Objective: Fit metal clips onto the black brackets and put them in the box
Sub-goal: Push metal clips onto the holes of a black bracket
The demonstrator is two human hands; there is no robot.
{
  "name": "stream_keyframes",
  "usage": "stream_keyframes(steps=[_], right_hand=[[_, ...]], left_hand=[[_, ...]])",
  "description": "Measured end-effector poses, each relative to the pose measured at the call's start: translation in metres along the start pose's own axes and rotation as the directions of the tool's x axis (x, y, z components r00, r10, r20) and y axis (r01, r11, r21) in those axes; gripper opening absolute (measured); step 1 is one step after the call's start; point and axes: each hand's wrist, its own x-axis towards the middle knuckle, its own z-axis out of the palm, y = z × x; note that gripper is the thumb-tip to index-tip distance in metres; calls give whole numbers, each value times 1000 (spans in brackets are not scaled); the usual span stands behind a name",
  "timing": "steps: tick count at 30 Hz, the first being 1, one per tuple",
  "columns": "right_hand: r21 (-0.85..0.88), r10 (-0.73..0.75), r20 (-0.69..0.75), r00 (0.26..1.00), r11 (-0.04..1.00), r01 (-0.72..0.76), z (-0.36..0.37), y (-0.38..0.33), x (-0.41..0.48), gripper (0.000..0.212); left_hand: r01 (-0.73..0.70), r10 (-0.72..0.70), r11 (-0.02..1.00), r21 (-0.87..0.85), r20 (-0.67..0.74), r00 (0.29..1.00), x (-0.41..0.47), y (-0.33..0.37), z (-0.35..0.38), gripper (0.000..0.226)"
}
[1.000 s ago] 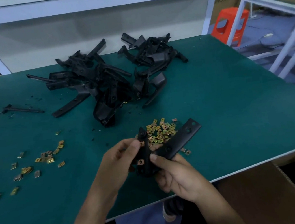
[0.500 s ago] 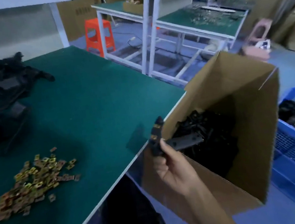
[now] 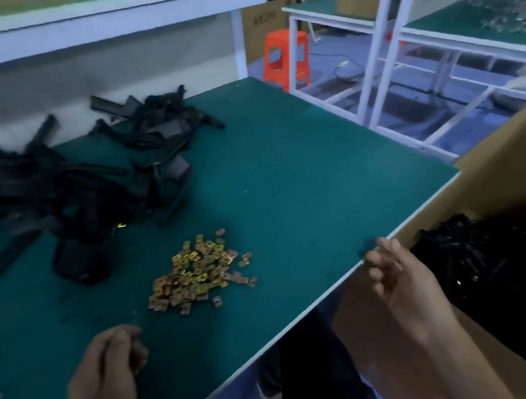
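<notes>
Desk [image 3: 284, 169]: green top with a pale edge; it carries the unfitted parts and the loose clips.
Box [image 3: 503, 165]: brown cardboard, open, standing just beside the desk's right corner; black brackets already lie inside it [image 3: 465, 255].
Bracket pile [image 3: 61, 193]: a tangled heap of black brackets at the back left of the desk, blurred, awaiting clips.
Stool [image 3: 285, 57]: orange plastic, on the floor beyond the desk.
Right hand [image 3: 397, 278]: empty, fingers loosely spread, at the desk edge next to the box.
Left hand [image 3: 107, 373]: over the near desk, fingers curled in; whether it holds a clip cannot be told.
Clips [image 3: 197, 272]: a small heap of gold-coloured metal squares near the middle front, with strays at the far left edge.
Step in hand: by my reading, one bracket is boxed and the next must be fetched.
Doing it well: lift a single bracket clear of the tangle, take one clip only, and press it fully home before dropping it in the box.
Writing: dark print on a carton behind the stool, too blurred to read.
</notes>
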Motion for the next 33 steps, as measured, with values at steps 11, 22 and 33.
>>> stream_keyframes(steps=[11,22,33], right_hand=[[-639,81,581,810,661,393,245,25,52,11],[-837,-51,406,913,380,394,314,67,90,26],[-601,-346,515,784,506,619,206,-47,43,37]], left_hand=[[-111,110,993,30,28,993,-7,0,-7,26],[-132,132,989,65,3,991,-10,5,-8,22],[-106,106,993,42,4,994,-14,13,-4,23]])
